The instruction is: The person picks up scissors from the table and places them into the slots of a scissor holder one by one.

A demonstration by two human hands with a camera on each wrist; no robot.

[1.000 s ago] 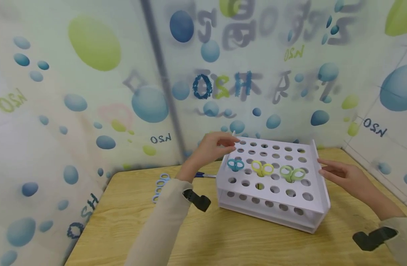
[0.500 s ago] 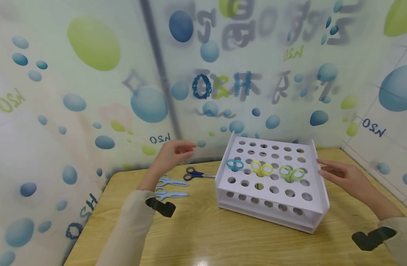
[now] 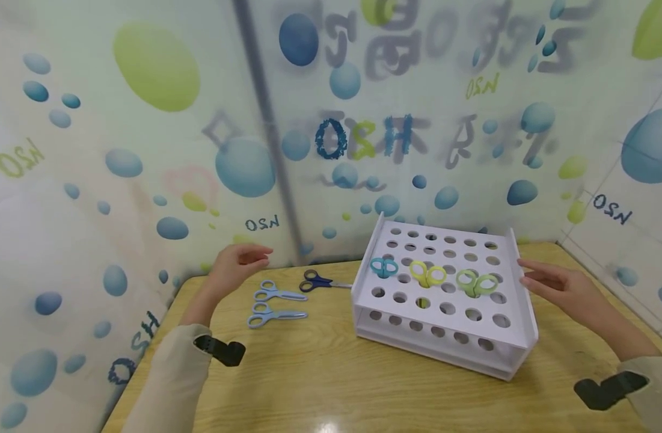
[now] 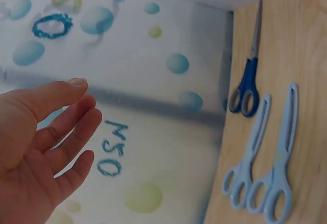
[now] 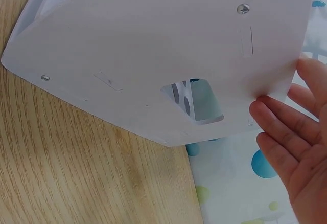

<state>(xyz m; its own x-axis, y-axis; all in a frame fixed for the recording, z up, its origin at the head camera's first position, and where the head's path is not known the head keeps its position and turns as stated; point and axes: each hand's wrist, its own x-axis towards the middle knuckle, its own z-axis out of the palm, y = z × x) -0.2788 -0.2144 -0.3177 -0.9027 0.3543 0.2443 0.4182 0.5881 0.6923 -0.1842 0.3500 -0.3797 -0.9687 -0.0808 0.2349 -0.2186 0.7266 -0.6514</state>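
My left hand (image 3: 234, 270) hovers over the table's left part with its fingers loosely bent and nothing held. Beside it lie two pairs of light blue scissors (image 3: 279, 293) and a pair of dark blue scissors (image 3: 315, 281); all three also show in the left wrist view. My right hand (image 3: 560, 287) rests its fingertips against the right side panel of a white rack (image 3: 439, 319) with rows of round holes. Teal scissors (image 3: 383, 267), yellow scissors (image 3: 428, 275) and green scissors (image 3: 477, 282) stand handles up in the rack, their blades hidden below.
A wooden table (image 3: 331, 385) carries everything. Behind it hangs a pale curtain (image 3: 147, 150) printed with blue and green bubbles, with tiled wall showing at the right. In the right wrist view, the rack's side panel has a cut-out handle hole (image 5: 204, 101).
My left hand has moved left, away from the rack's back left corner and past the light blue scissors, which now show in full. The right hand has stayed at the rack's side.
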